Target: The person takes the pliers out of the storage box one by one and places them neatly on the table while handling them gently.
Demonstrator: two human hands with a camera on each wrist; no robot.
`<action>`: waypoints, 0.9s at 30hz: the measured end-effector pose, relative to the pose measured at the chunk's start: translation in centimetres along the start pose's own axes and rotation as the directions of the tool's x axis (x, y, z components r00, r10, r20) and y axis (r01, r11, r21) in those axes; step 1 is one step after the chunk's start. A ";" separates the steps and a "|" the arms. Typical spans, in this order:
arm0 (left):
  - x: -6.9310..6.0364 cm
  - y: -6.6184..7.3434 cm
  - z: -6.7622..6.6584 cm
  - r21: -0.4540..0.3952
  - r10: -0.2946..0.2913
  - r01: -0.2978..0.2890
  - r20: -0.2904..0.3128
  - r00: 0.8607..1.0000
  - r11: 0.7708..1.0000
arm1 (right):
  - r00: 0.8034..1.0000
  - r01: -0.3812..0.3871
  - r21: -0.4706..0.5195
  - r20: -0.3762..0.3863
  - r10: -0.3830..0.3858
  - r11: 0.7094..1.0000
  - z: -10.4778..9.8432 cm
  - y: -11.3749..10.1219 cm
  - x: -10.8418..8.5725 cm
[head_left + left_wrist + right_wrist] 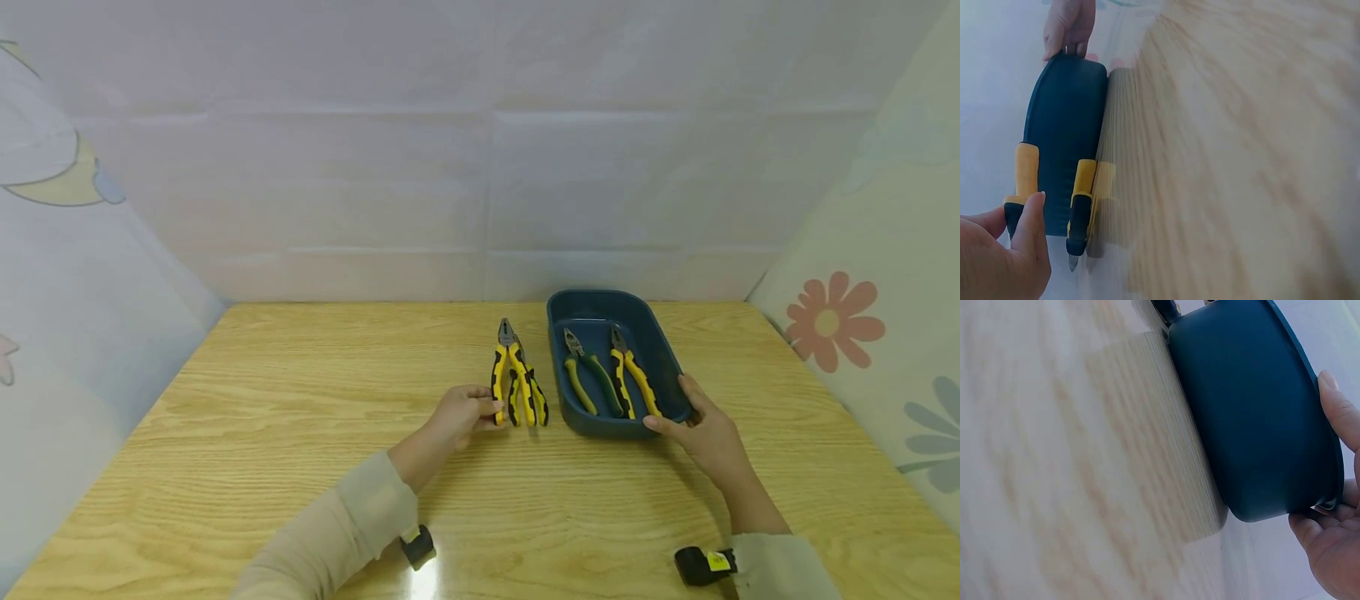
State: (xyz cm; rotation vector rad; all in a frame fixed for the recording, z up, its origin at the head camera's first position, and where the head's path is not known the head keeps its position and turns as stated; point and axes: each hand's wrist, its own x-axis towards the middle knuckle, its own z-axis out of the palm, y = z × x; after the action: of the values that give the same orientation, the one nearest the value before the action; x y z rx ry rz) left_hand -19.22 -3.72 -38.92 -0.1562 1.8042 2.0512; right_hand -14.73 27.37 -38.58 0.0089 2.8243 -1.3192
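Pale sheeting (375,167) closes off the scene behind one wood-grained table (300,417); on the right-hand side panel, two printed flowers are visible, one red (828,322) and one blue-grey (937,427). Four pliers in all are shown, two inside a single dark-blue tray (611,428) and two outside it, just left of its wall.

Within the tray, the green-handled pliers (602,383) occupy the left part and the yellow-and-black pliers (641,383) the right part; both have their heads toward the far end.

Outside, the front pliers (519,371), with yellow and black handles, partly cover the rear pliers (540,400), whose handles are similarly coloured. Both handles of the front pair are spread apart.

Two hands are present. The left hand (461,417) pinches one handle, the left one, of the front pliers between thumb and fingers. The right hand (708,437) grips the tray at its near right corner, thumb on the rim. Two light sleeves (375,500) cover the forearms, and two black wrist devices (417,547) appear, one below each wrist.
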 end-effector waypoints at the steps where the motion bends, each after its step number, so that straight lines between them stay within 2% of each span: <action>1: 0.0 0.0 -0.1 -0.002 -0.001 0.001 -0.006 1.000 1.000 | 1.000 0.000 0.001 0.000 0.000 1.000 0.0 0.0 0.0; 10: 0.0 -0.2 -0.7 -0.030 -0.016 0.014 -0.047 0.999 0.999 | 1.000 -0.004 0.000 0.003 0.004 1.000 -0.1 -0.1 0.0; 17: -0.1 -0.1 -1.2 -0.015 -0.035 0.034 -0.047 0.998 0.999 | 1.000 -0.022 -0.012 0.008 0.022 1.000 -0.1 -0.3 0.0; 27: 0.1 -0.2 -1.6 -0.037 -0.061 0.059 -0.064 0.996 0.998 | 1.000 -0.024 -0.009 0.012 0.024 1.000 -0.1 -0.2 0.0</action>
State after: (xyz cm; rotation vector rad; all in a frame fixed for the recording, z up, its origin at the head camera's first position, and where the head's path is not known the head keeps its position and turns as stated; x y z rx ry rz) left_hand -19.53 -5.26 -39.41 -0.2865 1.7799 2.0590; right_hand -14.70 27.30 -38.35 0.0341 2.8109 -1.2971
